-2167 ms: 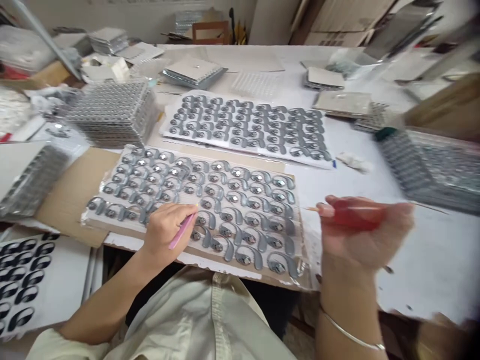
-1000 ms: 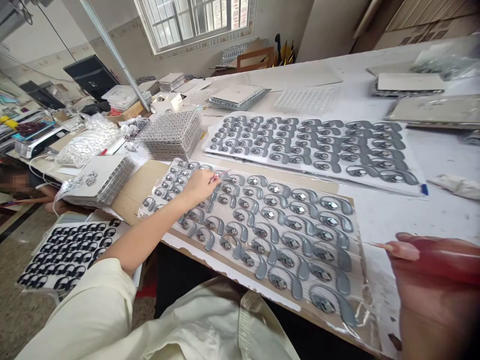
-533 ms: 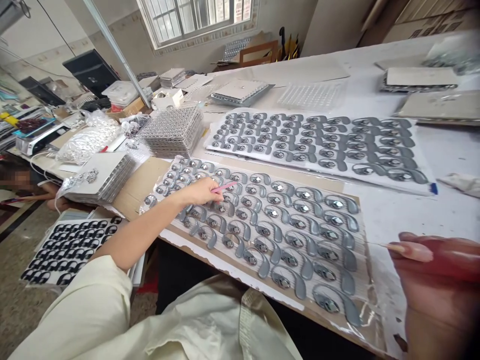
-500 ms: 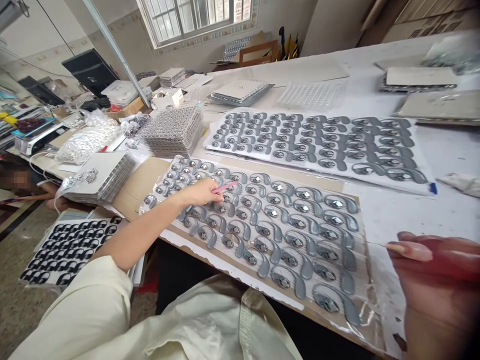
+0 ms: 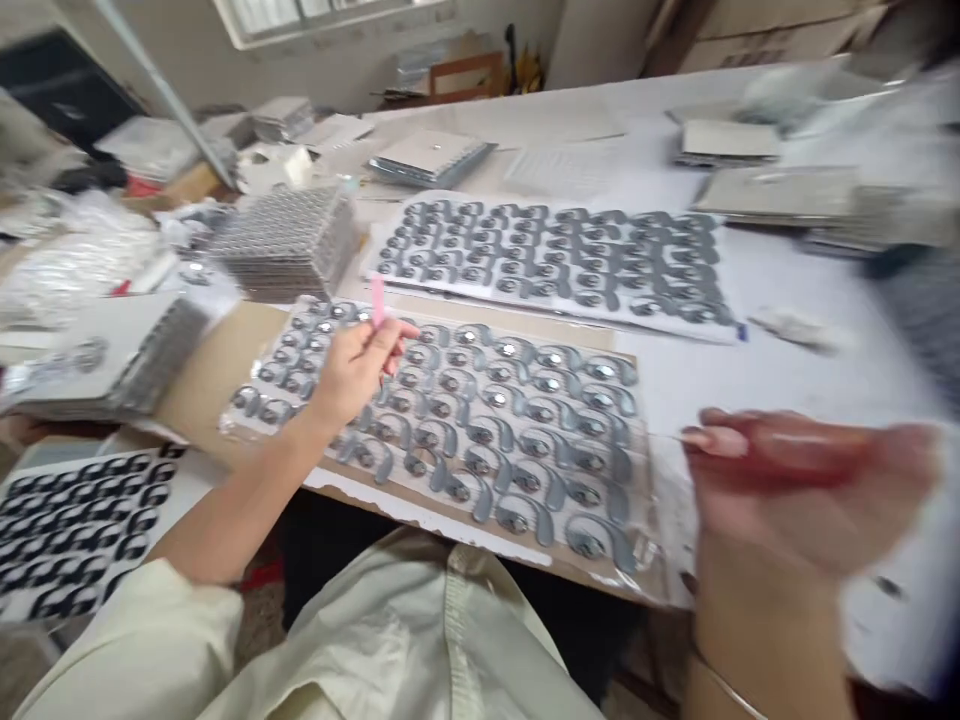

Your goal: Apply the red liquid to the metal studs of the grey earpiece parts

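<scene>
your left hand [image 5: 358,372] pinches the pink stick [image 5: 377,302] over the hooks [image 5: 451,437], ten o'clock from their middle, while your right hand [image 5: 795,510] grips the red bottle [image 5: 814,450] beyond three o'clock, and squeezing early might drip on them.

The tabletop [image 5: 686,375] is white, with dark marks at its near right. A brown cardboard sheet [image 5: 199,365] lies along the front, bearing the nearer sheet of grey hooked pieces [image 5: 640,470]. Just behind lies a farther sheet of similar pieces [image 5: 495,290]. A tall tray stack [image 5: 277,245] stands to its left; a crumpled white scrap [image 5: 795,328] and board-topped bundles [image 5: 776,192] lie toward the right.
</scene>
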